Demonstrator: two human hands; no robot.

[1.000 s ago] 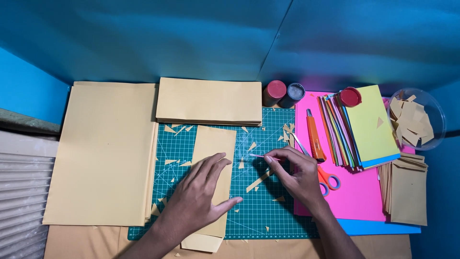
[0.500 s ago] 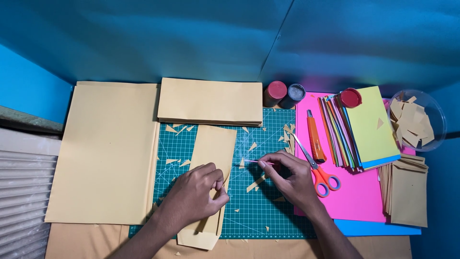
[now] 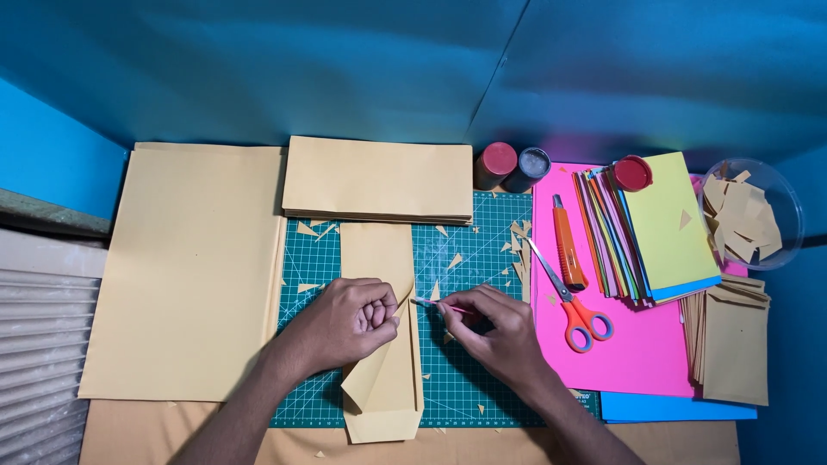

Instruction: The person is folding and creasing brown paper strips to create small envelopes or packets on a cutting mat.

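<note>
On the worktop (image 3: 121,430), a big tan sheet (image 3: 185,275) is laid at the left, its right edge just beside a green cutting mat (image 3: 482,258). A pink sheet (image 3: 637,353) is spread at the right of the mat, with a blue sheet (image 3: 680,409) showing under its lower edge. A stack of tan paper (image 3: 377,179) is set across the mat's top edge. A fan of coloured paper (image 3: 663,224) is laid on the pink sheet, with a red lid (image 3: 633,172) resting on its top. A pile of small tan envelopes (image 3: 732,340) is seen at the far right, below a clear bowl (image 3: 788,211) filled with tan offcuts.

At the middle of the mat a long tan envelope (image 3: 383,344) is laid lengthwise, its flap partly lifted. The left hand (image 3: 345,323) is closed in a loose fist on the envelope, its grip pressed together on the raised paper edge. The right hand (image 3: 495,331) is rested on the mat just beside the envelope, its grip pinched on a thin stick (image 3: 431,303) whose tip is pointed at the envelope's edge; whether the tip touches cannot be told.

Orange scissors (image 3: 573,301) and an orange knife (image 3: 568,245) are laid on the pink sheet, near the right hand. Two small jars (image 3: 512,165) are stood at the mat's top corner. Small tan scraps (image 3: 454,260) are scattered over the mat.
</note>
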